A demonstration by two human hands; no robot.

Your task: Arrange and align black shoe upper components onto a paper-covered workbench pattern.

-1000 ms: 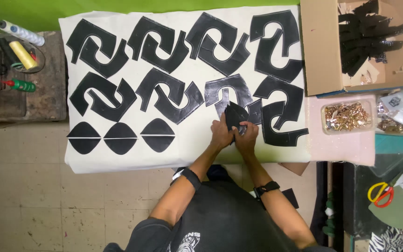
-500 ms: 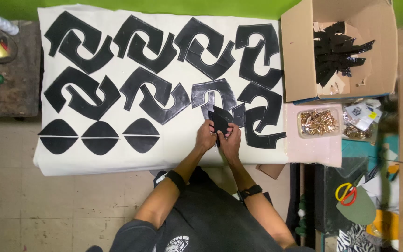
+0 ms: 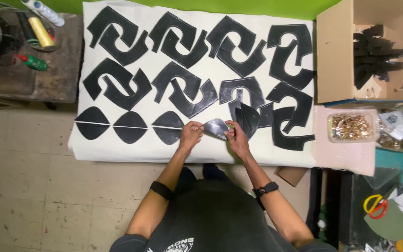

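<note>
Near the front edge of the white cloth [image 3: 117, 151], both hands meet on a black half-leaf piece [image 3: 216, 127]. The left hand [image 3: 190, 135] is closed with its fingers pinching the piece's left tip, and the right hand [image 3: 236, 139] grips its right end; how the right thumb sits is hidden under the hand, so the exact hold there is hard to make out. The person's head is not seen, and the dark shirt [image 3: 211, 219] cuts off at the bottom edge. A black watch [image 3: 265, 189] shows on the right wrist and a black band [image 3: 161, 190] on the left forearm.

The piece's long axis runs left to right, roughly in line with the row of three black leaf shapes [image 3: 129, 127] to its left, its pointed tip toward them; it looks lifted slightly off the cloth, though that is uncertain from above. Just beside the right hand lie folded dark pieces [image 3: 247, 117].

Rows of black curved cut-outs [image 3: 183, 60] cover the cloth, which lies on a worn tiled floor [image 3: 33, 186] against a green wall [image 3: 211, 5]. At right stand a cardboard box [image 3: 334, 56] of black offcuts, a clear tub of brass bits [image 3: 350, 127] and yellow-red scissors [image 3: 375, 204]; at left a dark wooden bench [image 3: 33, 79] carries tubes.
</note>
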